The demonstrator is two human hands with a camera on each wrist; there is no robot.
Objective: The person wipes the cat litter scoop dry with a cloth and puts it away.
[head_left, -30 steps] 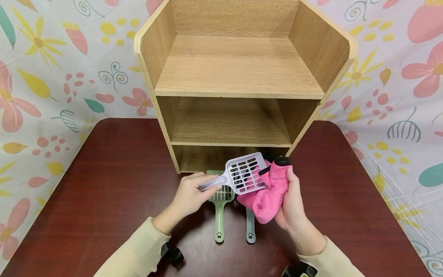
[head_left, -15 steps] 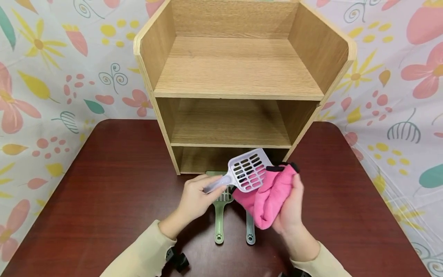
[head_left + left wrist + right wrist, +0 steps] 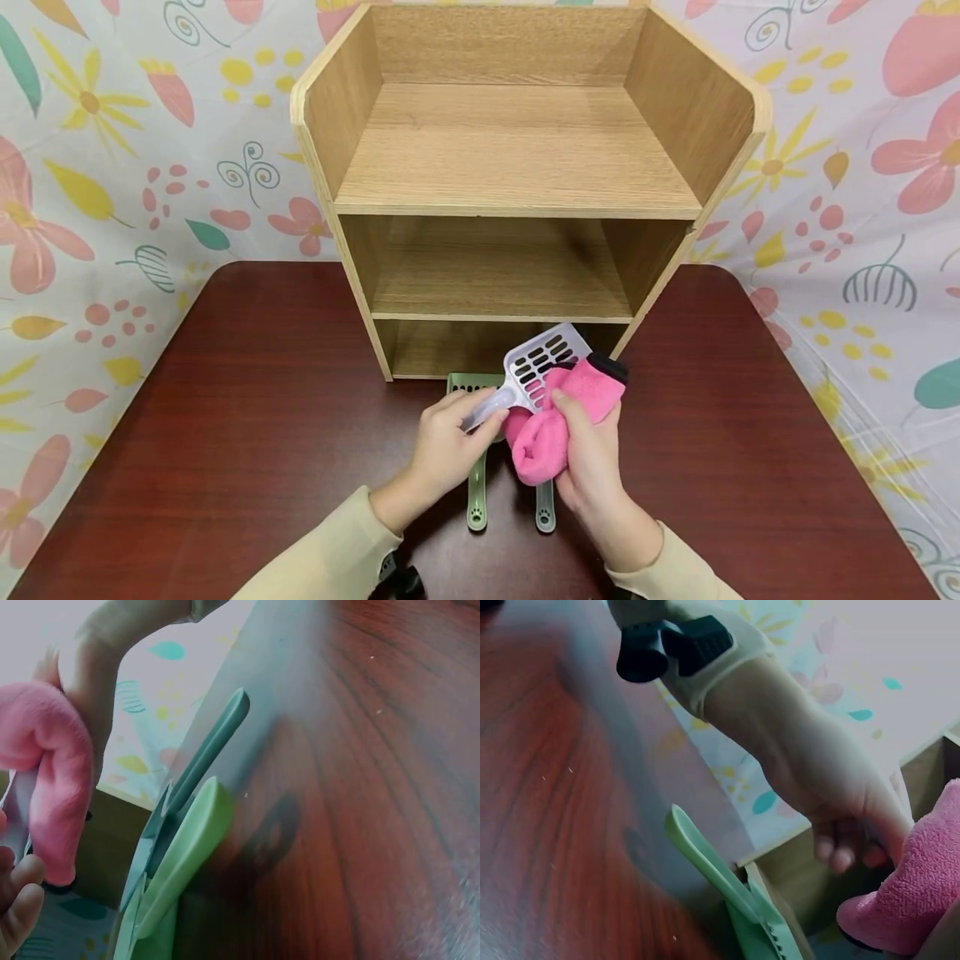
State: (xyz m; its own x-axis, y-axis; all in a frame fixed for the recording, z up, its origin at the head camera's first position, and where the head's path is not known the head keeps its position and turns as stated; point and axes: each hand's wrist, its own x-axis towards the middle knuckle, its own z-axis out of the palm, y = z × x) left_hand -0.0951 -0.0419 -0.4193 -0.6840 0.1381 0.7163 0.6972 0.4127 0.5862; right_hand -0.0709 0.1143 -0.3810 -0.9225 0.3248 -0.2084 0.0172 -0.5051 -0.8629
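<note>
My left hand grips the handle of a lavender slotted litter scoop, its head tilted up to the right. In my right hand is a bunched pink cloth with black edging, held against the lower right of the scoop's slotted head and covering part of it. A green litter scoop and a blue-grey one lie on the table below, handles toward me; their heads are mostly hidden. Both wrist views show the cloth close up, and the right wrist view has the green scoop's handle.
Behind the hands stands a wooden shelf unit with several levels. The dark red-brown table extends on both sides. A flower-patterned curtain hangs around the back and sides.
My right hand has drawn the pink cloth left and downward across the scoop's head, toward its handle. The left hand has shifted slightly right with the lavender scoop.
</note>
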